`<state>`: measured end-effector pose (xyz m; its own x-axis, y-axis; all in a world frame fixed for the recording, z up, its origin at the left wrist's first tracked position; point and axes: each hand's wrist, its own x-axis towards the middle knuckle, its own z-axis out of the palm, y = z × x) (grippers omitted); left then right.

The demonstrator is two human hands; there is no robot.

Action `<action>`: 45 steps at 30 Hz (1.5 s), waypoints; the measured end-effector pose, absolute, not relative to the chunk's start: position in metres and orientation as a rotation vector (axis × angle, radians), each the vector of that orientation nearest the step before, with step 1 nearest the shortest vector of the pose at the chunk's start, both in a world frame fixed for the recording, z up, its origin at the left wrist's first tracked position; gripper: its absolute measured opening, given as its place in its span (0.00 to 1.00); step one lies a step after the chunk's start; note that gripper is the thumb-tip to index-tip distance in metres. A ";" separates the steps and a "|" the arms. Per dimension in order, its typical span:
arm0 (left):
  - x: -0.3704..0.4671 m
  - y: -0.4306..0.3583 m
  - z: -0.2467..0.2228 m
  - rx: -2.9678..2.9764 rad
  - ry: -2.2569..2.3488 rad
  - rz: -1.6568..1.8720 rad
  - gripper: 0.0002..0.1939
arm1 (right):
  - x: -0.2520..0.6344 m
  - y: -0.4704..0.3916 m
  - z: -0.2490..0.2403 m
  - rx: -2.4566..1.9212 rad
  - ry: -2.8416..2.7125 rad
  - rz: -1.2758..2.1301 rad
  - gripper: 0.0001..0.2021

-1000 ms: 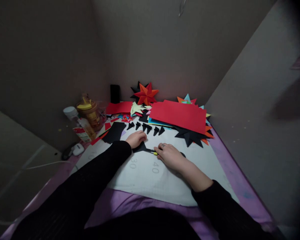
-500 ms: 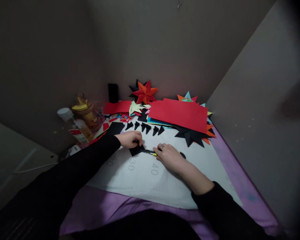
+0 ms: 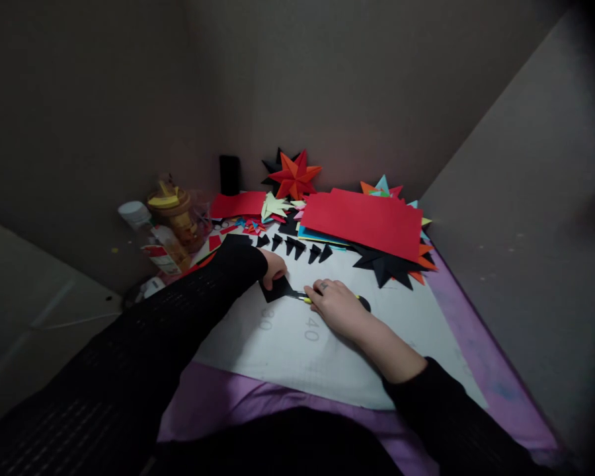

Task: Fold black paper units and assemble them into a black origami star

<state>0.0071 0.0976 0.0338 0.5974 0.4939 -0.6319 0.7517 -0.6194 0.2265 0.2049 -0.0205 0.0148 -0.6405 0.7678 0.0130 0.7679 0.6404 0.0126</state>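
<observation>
My left hand [image 3: 274, 266] is closed on the upper edge of a small piece of black paper [image 3: 276, 291], near the middle of the white mat [image 3: 282, 357]. From the right, my right hand [image 3: 338, 305] lies over a black and yellow cutter [image 3: 364, 303], its fingers pressed round the tool. The tool's thin tip [image 3: 295, 295] touches or nearly touches the right corner of the black paper. Just beyond my hands, several small folded black pieces [image 3: 295, 248] lie in a row.
Red sheets [image 3: 361, 221] lie on coloured paper and a black star [image 3: 387, 266] at the back right. Behind stands an orange-red star [image 3: 295, 174], with a black phone-like object [image 3: 229, 175] beside it. A bottle [image 3: 153, 231] and yellow-lidded cup [image 3: 173, 211] stand left.
My left hand has turned and its forearm has swung right and forward, uncovering more of the black paper. My right hand remains on the tool. The view has shifted slightly.
</observation>
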 end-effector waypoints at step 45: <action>-0.029 0.021 0.005 2.028 1.660 0.590 0.07 | 0.228 0.001 -0.003 -1.473 -1.942 0.414 0.17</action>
